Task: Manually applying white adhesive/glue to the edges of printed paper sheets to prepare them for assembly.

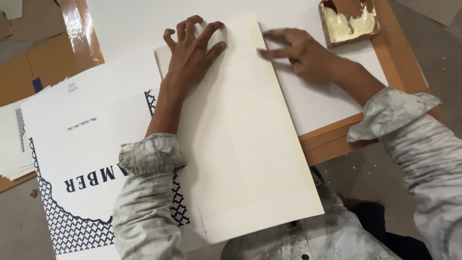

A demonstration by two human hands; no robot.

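A large cream sheet of card (245,139) lies in front of me, its near end hanging over the board's edge above my lap. My left hand (192,53) presses on the sheet's far left corner with curled, spread fingers. My right hand (301,53) rests at the sheet's far right edge, fingertips pointing left and touching that edge. Neither hand grips anything. Under the cream sheet lies a white sheet (317,101).
A stack of white printed sheets with a dark blue lattice border (72,159) lies to the left. A small cardboard tray of pale glue (347,21) stands at the far right. Underneath is a brown board (332,142), with taped cardboard (77,29) at the far left and grey floor around.
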